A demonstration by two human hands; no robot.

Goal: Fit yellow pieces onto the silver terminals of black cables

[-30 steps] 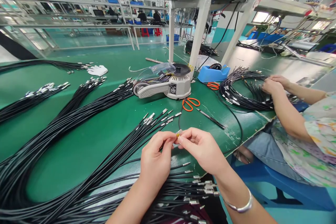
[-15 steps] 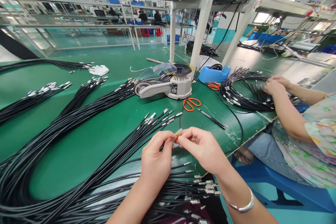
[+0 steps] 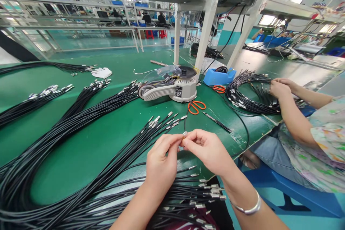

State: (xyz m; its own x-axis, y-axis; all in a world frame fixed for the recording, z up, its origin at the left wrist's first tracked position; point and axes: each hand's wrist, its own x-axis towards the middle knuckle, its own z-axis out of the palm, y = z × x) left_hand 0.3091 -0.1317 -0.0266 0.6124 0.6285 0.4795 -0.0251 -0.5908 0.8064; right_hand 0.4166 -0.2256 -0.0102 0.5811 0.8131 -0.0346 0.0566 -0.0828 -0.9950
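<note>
Black cables (image 3: pixel 54 138) are curving in bundles across the left of the green bench (image 3: pixel 78 158), with a white glove (image 3: pixel 101 73) lying near their far ends; the left hand (image 3: pixel 161 156) is pinching a small silver connector (image 3: pixel 184 134) with thumb and fingers, just in front of the body; a grey tape machine (image 3: pixel 184 91) is standing beyond it; orange scissors (image 3: pixel 196 105) are lying just beside the machine; the right hand (image 3: pixel 207 151) is gripping the same connector by its fingertips, which are partly hiding it; a slim black tool (image 3: pixel 217 122) is lying farther right; a co-worker's hands (image 3: pixel 280 87) are touching coiled cables (image 3: pixel 242 106).
</note>
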